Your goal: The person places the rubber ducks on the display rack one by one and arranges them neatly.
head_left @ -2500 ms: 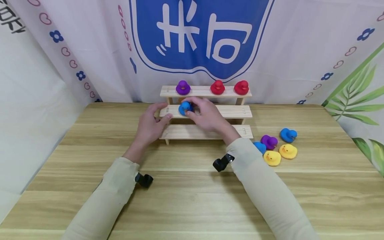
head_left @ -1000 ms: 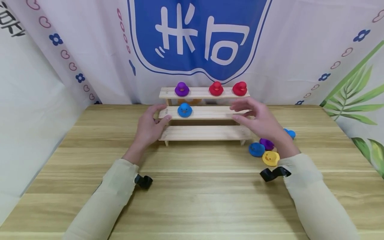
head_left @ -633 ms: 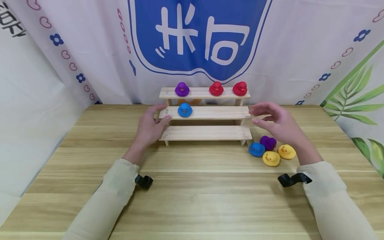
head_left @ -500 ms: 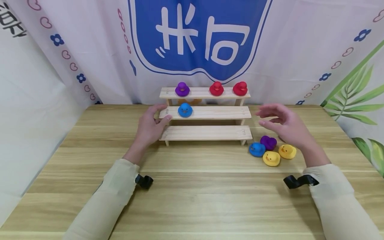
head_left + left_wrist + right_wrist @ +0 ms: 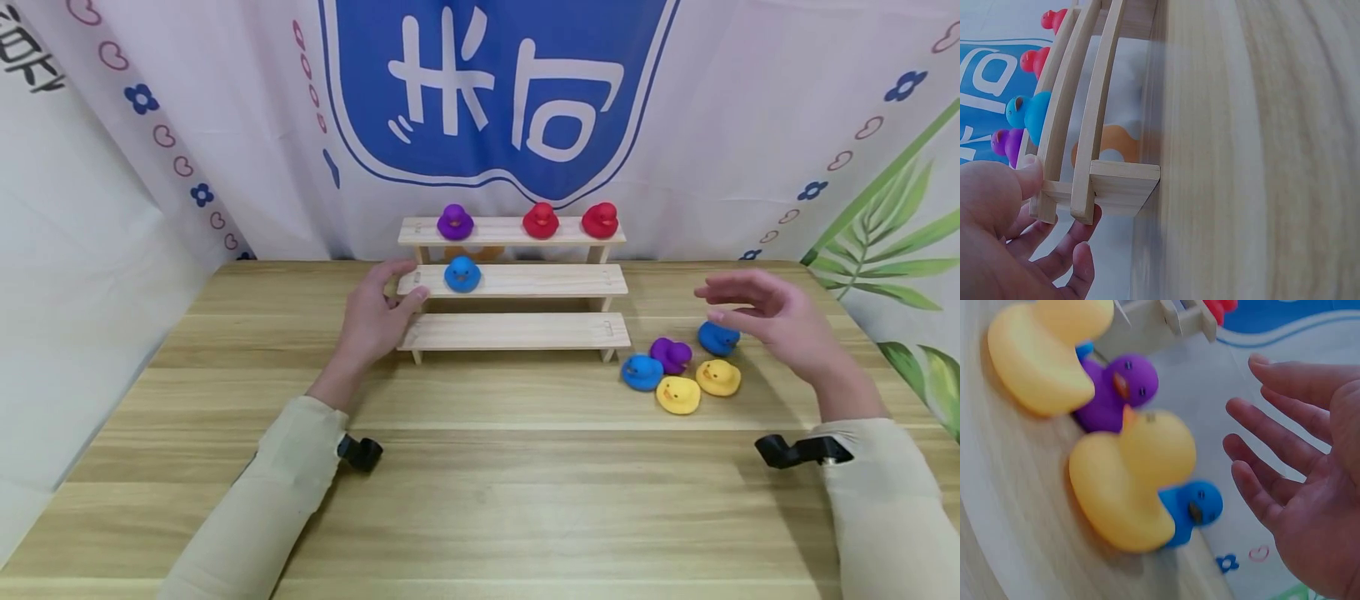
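Observation:
My left hand (image 5: 378,312) grips the left end of the three-step wooden display shelf (image 5: 517,332), its thumb over the middle board in the left wrist view. On that board sits a blue rubber duck (image 5: 462,275). The top board carries a purple duck (image 5: 455,222) and two red ducks (image 5: 541,221). My right hand (image 5: 783,321), fingers spread and holding nothing, hovers over the table's right side. Just left of it lies another blue duck (image 5: 717,339), partly overlapped by the thumb in the head view.
Beside the shelf's right end lie a purple duck (image 5: 671,356), a blue duck (image 5: 642,372) and two yellow ducks (image 5: 678,395) in a loose group. A white printed cloth (image 5: 270,167) hangs behind the wooden table (image 5: 480,500).
My right hand let go of the blue duck on the middle board and moved right, past the shelf, to beside the table's ducks. My left hand stayed at the shelf's left end.

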Available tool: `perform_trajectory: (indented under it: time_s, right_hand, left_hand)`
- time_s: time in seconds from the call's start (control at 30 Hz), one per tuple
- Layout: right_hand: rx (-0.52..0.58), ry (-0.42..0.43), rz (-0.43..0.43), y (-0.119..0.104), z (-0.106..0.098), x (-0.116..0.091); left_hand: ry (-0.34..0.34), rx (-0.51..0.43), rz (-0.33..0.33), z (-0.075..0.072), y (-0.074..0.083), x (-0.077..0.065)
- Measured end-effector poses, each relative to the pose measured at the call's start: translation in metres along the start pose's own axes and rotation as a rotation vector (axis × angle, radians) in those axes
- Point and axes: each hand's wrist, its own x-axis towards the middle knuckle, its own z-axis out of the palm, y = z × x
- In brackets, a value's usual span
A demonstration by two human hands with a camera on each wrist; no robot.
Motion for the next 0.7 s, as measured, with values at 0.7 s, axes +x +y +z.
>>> perform_trajectory:
  time_s: [0.7]
  right_hand:
    - [-0.129,-0.148,0.247,0.047,-0.022,-0.013]
  left_hand:
    - [0.005,0.014,0.009,-0.001,-0.002,0.001]
